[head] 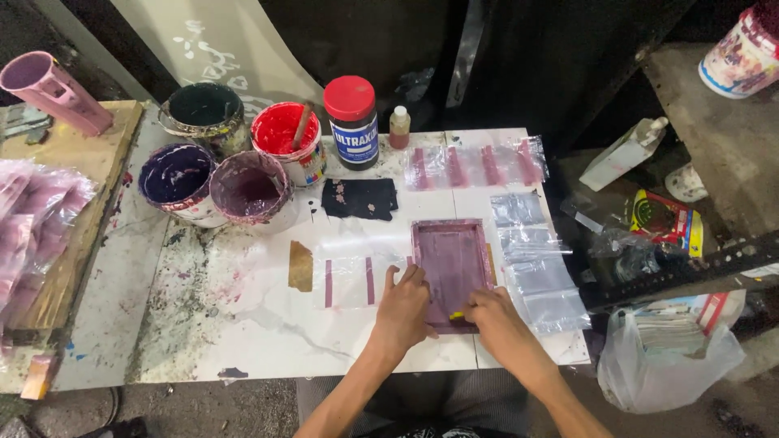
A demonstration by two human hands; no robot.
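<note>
Both forearms reach up from the bottom edge onto the white desk [268, 324]. Left hand [403, 308] lies flat, fingers spread, pressing the near left corner of a small purple-stained screen frame [451, 268]. Right hand [499, 316] sits at the frame's near right edge, fingers curled around a small yellow-tipped piece [457, 315]; how firmly it grips, cannot tell. Frame lies flat near the desk's front right, on top of a clear plastic bag. Just left of it, another clear bag with two purple stripes [349, 281], then a brown tape patch [300, 265]. Right of frame, a column of clear bags [535, 268]; behind it a row of striped bags [479, 166]. Far left back: four open paint tubs, purple [174, 174], mauve [253, 188], dark green [203, 109], red [280, 130] with a stick in it. Red-lidded jar [351, 122], small bottle [398, 127], black cloth [359, 199].
</note>
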